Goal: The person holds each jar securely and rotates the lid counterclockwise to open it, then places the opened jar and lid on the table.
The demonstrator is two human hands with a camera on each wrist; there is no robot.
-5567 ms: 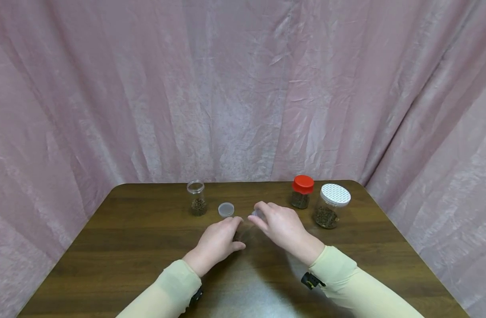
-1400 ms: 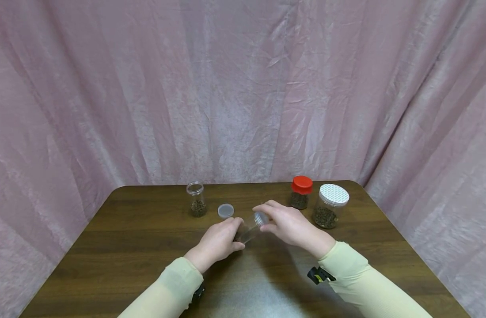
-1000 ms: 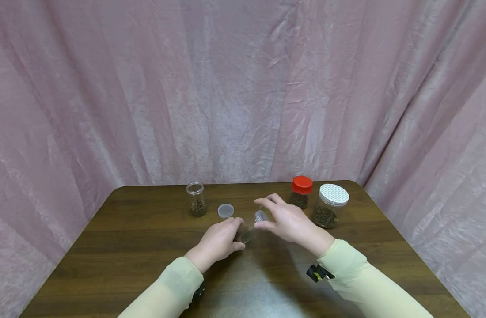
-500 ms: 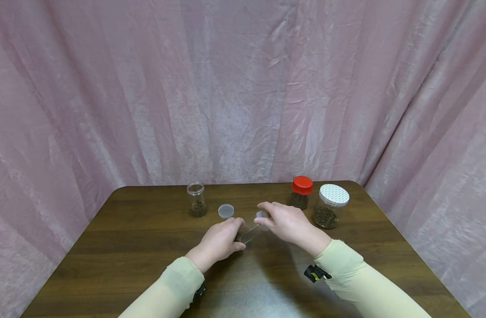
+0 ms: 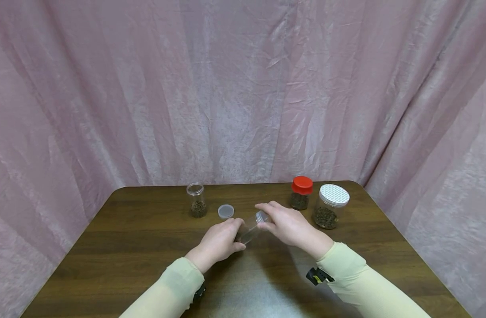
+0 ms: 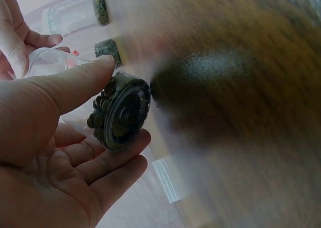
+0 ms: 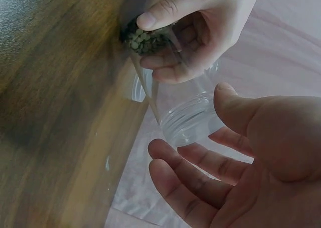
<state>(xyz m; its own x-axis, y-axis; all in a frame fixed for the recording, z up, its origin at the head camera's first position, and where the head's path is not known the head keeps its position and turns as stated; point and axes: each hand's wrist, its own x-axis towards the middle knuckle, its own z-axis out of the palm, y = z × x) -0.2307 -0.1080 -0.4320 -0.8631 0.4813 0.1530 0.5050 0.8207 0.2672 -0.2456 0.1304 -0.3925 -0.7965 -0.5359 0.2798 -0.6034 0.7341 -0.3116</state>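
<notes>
My left hand (image 5: 215, 242) grips a clear jar (image 5: 249, 233) near its base and holds it tilted, mouth end up to the right. Small brown seeds (image 7: 143, 41) lie in the base end; the left wrist view shows the round bottom of the jar between thumb and fingers. At the other end, my right hand (image 5: 290, 226) has its thumb and fingers curled loosely round the ridged, see-through lid (image 7: 193, 118). The thumb lies at one side of the lid, the fingertips at the opposite side.
On the wooden table (image 5: 139, 247) stands a lidless clear jar (image 5: 198, 207) holding brown bits. A loose translucent lid (image 5: 225, 211) lies beside it. At right are a red-lidded jar (image 5: 302, 192) and a larger white-lidded jar (image 5: 331, 207). A pink curtain (image 5: 235, 97) hangs behind.
Over the last seconds my right fingers have spread, closed round the lid and loosened slightly, the hand turning a little. The left hand and jar have stayed nearly still.
</notes>
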